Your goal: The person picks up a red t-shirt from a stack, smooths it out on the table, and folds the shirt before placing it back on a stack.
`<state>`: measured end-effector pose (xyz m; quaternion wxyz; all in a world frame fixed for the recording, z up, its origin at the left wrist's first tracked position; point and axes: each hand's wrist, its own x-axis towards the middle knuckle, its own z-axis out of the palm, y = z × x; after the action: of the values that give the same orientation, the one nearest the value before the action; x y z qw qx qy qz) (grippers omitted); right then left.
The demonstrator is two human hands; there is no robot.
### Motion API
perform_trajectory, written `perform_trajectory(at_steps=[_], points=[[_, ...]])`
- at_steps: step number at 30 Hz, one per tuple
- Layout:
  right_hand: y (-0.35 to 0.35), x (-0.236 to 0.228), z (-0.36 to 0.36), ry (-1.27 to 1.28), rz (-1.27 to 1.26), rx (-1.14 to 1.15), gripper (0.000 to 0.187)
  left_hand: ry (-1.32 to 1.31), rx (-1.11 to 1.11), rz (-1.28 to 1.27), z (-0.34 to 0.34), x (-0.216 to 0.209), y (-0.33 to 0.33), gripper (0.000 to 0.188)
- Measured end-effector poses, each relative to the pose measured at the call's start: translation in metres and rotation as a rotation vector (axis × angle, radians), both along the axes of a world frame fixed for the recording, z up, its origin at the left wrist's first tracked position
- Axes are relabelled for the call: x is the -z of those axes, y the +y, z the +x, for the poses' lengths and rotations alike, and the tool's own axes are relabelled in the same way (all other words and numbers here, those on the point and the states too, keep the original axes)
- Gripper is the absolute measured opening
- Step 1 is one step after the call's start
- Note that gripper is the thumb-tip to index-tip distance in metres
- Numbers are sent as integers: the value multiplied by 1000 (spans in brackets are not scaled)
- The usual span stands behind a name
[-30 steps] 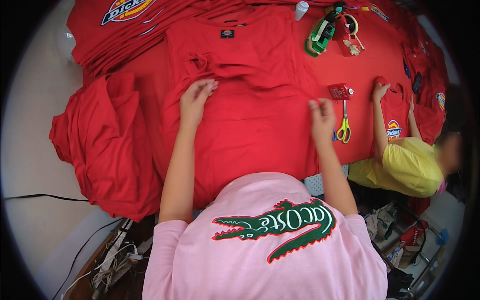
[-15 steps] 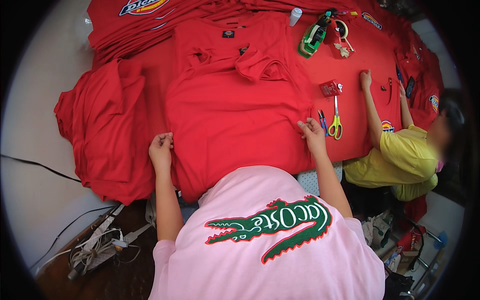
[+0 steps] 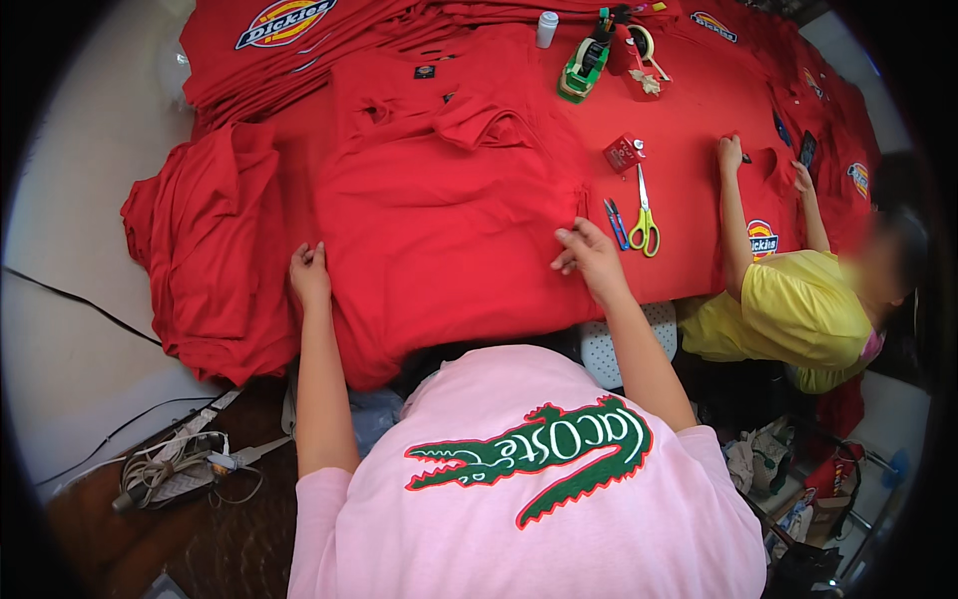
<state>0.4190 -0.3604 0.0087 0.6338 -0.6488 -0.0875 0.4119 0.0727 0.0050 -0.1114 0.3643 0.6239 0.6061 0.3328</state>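
Note:
A red T-shirt [image 3: 449,230] lies spread in front of me, its upper part bunched in folds over other red shirts with a dark neck label. My left hand [image 3: 310,277] is at its left edge, fingers curled together; whether cloth is between them I cannot make out. Over the right edge, my right hand [image 3: 591,260] hovers with loosely bent fingers apart and nothing in them. Close to that hand lie blue thread snips [image 3: 616,225] and yellow-green-handled scissors [image 3: 645,225].
A crumpled red garment pile [image 3: 215,250] sits left; folded red shirts [image 3: 289,70] are stacked behind. Farther right stand a white bottle [image 3: 546,30], green tape dispenser [image 3: 585,65] and small red box [image 3: 623,153]. A co-worker in yellow [image 3: 808,309] handles a red shirt.
My right hand's fingers have loosened and parted from the shirt edge. My left hand has shifted slightly along the left edge. The view has moved a little, and a gap shows below the shirt's near edge.

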Motion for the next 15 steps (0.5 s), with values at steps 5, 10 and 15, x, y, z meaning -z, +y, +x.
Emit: perform_trajectory(at_steps=[5, 10, 15], points=[[12, 26, 7, -66, -14, -185, 17, 231, 152, -39, -19, 3, 36, 36], [-24, -9, 8, 65, 105, -281, 19, -210, 18, -317, -15, -13, 3, 32], [-55, -22, -14, 155, 25, -235, 18, -336, 47, -307, -14, -28, -33, 42]])
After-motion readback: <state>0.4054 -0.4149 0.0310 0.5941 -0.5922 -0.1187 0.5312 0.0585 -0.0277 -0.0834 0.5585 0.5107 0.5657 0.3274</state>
